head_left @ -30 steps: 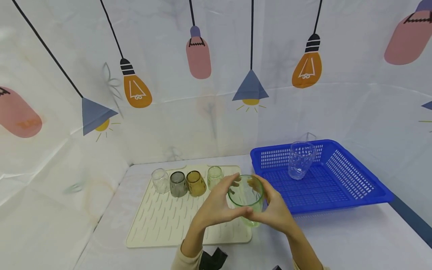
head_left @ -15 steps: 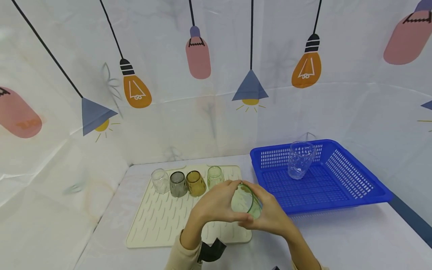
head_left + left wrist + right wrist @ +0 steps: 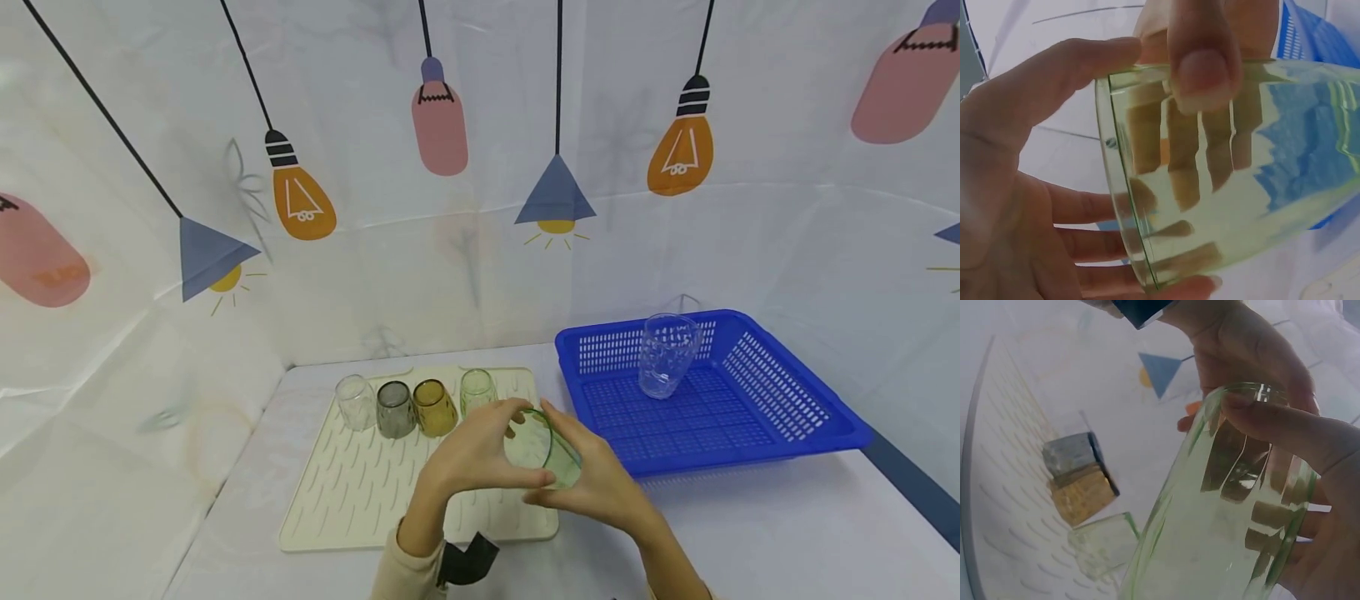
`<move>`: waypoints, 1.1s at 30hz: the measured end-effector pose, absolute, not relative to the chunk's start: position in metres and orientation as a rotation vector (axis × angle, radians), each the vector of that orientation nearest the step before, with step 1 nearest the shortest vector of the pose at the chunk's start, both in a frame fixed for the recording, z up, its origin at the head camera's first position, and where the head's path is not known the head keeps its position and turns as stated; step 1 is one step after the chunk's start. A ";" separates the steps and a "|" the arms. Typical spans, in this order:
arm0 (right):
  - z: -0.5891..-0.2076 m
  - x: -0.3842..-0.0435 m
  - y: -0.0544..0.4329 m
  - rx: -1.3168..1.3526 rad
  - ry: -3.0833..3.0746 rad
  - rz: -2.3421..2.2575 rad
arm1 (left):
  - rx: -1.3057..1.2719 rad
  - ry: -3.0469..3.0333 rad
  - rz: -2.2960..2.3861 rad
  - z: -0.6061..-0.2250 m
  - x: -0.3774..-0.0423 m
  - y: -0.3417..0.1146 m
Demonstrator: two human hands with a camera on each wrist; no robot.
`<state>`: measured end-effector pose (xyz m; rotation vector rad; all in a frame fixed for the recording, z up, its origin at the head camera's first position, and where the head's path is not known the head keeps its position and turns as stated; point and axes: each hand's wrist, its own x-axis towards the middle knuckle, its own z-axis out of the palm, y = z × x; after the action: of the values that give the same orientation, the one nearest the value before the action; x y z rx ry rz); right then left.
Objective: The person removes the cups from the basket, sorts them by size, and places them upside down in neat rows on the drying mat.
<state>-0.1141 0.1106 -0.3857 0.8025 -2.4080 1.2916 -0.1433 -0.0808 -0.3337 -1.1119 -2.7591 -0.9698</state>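
Both hands hold one pale green drinking glass (image 3: pixel 562 464) over the right front part of a cream draining mat (image 3: pixel 367 500). It lies tilted on its side, its mouth toward the left hand. The left hand (image 3: pixel 474 454) grips the rim; in the left wrist view its thumb (image 3: pixel 1079 69) is on one side of the mouth and its fingers reach round the other. My right hand (image 3: pixel 600 479) wraps the glass's body, and in the right wrist view its thumb (image 3: pixel 1279 428) lies across the glass near the rim.
Along the mat's back edge stand a clear glass (image 3: pixel 356 403), a grey glass (image 3: pixel 396 410), an amber glass (image 3: pixel 435 408) and a green glass (image 3: pixel 477 390), all upside down. A blue plastic basket (image 3: pixel 757 457) at the right contains a tall clear glass (image 3: pixel 667 358).
The green glass has gone from upright to tilted on its side, its mouth turned leftward. Both hands have moved slightly lower and left with it. The other glasses stay put.
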 end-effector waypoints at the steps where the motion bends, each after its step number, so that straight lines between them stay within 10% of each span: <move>1: -0.386 -0.114 0.111 0.790 -2.418 1.292 | -1.110 -2.747 -1.014 -0.335 -0.144 -0.083; 33: -0.392 -0.122 0.150 0.795 -1.767 2.206 | -1.052 -1.608 -2.455 -0.393 -0.154 -0.097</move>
<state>-0.1223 0.1502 -0.3921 0.7949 -1.7673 2.2059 -0.1538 -0.0974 -0.3930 -1.0518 -1.6082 -2.4552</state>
